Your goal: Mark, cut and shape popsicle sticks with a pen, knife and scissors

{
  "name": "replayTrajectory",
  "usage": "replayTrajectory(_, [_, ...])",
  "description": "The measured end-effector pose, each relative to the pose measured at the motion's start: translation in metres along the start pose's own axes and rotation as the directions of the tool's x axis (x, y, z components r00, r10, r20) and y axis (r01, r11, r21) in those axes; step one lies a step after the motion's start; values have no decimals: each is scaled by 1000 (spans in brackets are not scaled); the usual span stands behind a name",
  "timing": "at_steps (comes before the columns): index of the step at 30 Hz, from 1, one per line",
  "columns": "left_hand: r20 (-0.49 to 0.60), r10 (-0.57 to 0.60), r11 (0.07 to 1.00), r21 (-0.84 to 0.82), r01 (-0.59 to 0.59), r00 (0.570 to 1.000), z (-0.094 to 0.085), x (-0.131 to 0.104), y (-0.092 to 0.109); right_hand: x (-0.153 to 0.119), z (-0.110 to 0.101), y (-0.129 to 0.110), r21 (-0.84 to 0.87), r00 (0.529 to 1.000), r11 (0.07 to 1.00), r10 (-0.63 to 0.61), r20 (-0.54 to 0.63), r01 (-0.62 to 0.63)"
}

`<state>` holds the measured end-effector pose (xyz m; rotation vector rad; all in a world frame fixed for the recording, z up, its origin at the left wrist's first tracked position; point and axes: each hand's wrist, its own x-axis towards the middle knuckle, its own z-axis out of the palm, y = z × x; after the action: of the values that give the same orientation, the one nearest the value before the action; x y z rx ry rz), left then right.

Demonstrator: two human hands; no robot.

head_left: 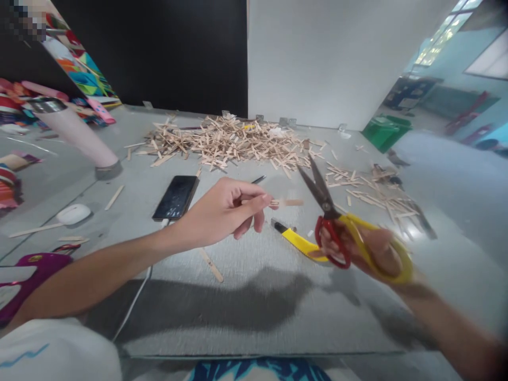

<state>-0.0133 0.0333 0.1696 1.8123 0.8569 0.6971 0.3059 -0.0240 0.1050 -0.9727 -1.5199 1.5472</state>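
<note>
Over the middle of the table, my left hand [234,209] pinches a thin wooden craft stick [291,202] that sticks out to the right of the fingertips. To its right, my right hand [365,246] grips a pair of scissors [326,206] with one red and one yellow handle loop. Their blades are parted and point up and left, apart from the stick. A yellow utility knife [299,243] lies on the table below the two hands, its far end partly behind the fingers of my right hand. One loose craft stick [212,265] rests nearer me.
A large heap of cut wooden sticks [234,143] spreads along the back by the upright panels. More pieces [381,198] are scattered at right. A phone [177,197] with a white cable, a white mouse [73,214] and a pink tumbler [81,132] stand left. A green bin [387,132] is beyond.
</note>
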Motion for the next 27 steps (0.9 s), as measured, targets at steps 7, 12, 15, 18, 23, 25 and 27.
replayTrajectory(7, [-42, 5, 997, 78, -2, 999, -4, -1, -7, -36, 32, 40, 373, 988, 923, 36, 147, -89])
replayTrajectory(12, [-47, -2, 994, 108, 7, 999, -1, -2, -8, -42, 32, 52, 400, 984, 913, 8, 175, -79])
replayTrajectory(15, [-83, 19, 990, 138, -8, 996, 1, -2, -9, -41, 31, 49, 397, 979, 911, 31, 201, -111])
replayTrajectory(18, [-108, 51, 982, 185, -30, 993, 2, -3, -11, -40, 30, 48, 415, 977, 902, 34, 210, -120])
replayTrajectory(23, [-129, 81, 971, 235, -49, 988, 4, -7, -13, -36, 30, 48, 438, 966, 887, 33, 258, -147])
replayTrajectory(25, [-135, 95, 967, 247, -59, 986, 5, -9, -12, -37, 30, 48, 447, 965, 885, 14, 263, -134])
replayTrajectory(27, [-141, 108, 963, 259, -69, 984, 6, -10, -10, -38, 29, 49, 422, 962, 890, 57, 266, -170])
